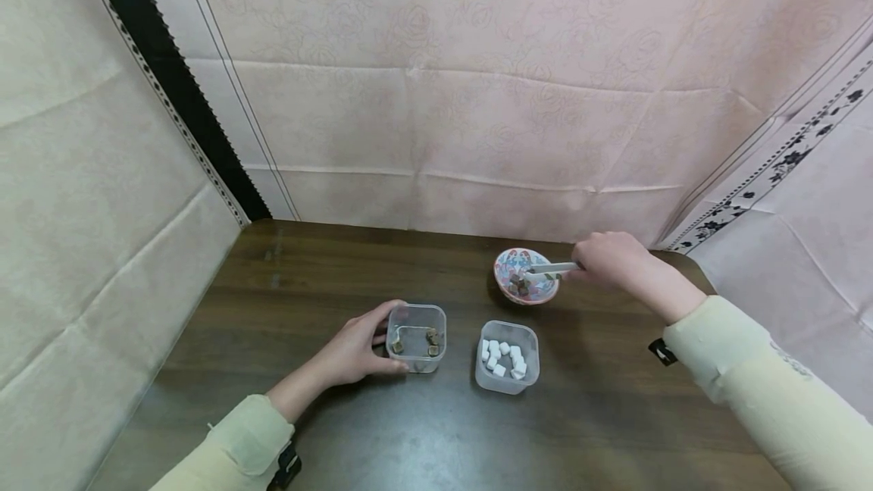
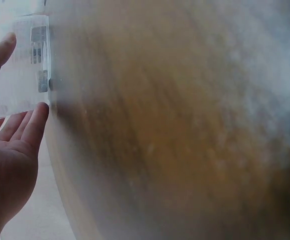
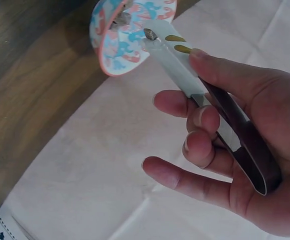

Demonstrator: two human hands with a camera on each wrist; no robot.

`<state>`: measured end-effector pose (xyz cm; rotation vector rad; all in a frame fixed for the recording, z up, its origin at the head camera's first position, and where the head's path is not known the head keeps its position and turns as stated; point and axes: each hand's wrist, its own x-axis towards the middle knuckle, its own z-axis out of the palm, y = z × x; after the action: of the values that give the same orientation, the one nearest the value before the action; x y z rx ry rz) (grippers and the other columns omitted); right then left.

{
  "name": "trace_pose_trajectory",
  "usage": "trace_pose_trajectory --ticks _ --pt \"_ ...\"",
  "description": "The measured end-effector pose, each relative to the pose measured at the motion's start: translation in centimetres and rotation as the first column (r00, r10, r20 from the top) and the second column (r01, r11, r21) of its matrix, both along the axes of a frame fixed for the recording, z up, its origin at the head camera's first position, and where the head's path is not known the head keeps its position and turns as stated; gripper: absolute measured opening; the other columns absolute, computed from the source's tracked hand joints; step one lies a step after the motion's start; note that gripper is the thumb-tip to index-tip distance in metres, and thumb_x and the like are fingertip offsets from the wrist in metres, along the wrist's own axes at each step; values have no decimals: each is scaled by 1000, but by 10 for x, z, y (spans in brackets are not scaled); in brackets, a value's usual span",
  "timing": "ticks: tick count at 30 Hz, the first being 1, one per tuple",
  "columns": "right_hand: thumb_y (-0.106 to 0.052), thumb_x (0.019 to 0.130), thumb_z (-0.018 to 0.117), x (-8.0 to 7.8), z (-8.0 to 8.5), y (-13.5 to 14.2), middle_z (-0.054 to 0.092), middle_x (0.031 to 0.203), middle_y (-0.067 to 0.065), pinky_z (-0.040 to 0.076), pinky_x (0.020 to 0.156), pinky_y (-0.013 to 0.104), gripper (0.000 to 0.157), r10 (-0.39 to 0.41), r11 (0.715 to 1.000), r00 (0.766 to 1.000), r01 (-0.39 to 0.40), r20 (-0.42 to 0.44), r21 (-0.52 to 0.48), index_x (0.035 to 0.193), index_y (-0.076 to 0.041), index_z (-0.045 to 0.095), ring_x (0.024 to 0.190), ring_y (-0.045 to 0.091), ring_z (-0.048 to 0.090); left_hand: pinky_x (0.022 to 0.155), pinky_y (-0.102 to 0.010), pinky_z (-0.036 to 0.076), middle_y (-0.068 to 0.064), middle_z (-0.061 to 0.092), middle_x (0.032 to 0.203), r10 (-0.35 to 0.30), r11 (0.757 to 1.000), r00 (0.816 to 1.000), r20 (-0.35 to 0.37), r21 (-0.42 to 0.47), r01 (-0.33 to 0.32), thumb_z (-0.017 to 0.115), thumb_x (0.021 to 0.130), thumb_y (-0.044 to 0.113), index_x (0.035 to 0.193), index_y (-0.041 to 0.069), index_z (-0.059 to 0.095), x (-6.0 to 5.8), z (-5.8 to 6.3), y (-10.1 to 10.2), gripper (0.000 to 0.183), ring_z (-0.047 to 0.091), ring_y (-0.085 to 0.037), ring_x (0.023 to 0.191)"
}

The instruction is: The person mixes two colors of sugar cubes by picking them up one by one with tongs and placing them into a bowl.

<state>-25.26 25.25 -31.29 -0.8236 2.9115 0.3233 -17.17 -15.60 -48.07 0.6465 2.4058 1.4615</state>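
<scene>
1. Tabletop point(image 1: 423, 438): wood-grained, softly glossy.
2. Both containers point(image 1: 503, 385): smooth, translucent plastic.
3. Bowl point(image 1: 508, 273): glossy, ceramic-looking.
4. Tongs point(image 3: 177, 75): smooth, metallic-looking.
5. Backdrop point(image 1: 464, 127): matt, creased, cloth-like.
6. Sleeve point(image 1: 771, 392): soft, matt cloth.

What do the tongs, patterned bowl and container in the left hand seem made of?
Tongs: dark, smooth arms with a soft sheen, probably coated metal; the pale tips could be plastic or silicone. Bowl: likely glazed ceramic, or melamine, given its smooth coloured pattern. Container: probably smooth, clear plastic; the brown pieces show through.
</scene>
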Motion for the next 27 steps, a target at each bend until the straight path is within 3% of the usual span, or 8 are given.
trace_pose_trajectory --ticks 5,17,27 --pt "-34 94 81 -5 -6 2 56 63 -3 51 56 49 35 -14 1000 1000 14 7 19 69 -15 65 59 22 53 108 -41 54 -17 55 152 -1 1000 1000 0 7 1 94 84 14 158 11 44 0 0 0 89 57 -37 140" --pt "-35 94 82 -8 -12 -2 60 69 -1 52 59 48 30 -49 997 998 46 48 58 79 -11 71 61 22 54 108 -42 54 -17 56 151 -2 1000 1000 -2 7 2 94 84 14 158 11 44 0 -1 0 89 57 -36 139" --pt "-40 96 77 -3 0 -5 57 65 -2 50 57 48 38 -21 1000 999 21 26 19 69 -16 64 60 22 54 107 -41 54 -17 57 149 8 1000 1000 -2 6 -8 94 83 14 158 10 44 0 -1 0 90 58 -36 138"
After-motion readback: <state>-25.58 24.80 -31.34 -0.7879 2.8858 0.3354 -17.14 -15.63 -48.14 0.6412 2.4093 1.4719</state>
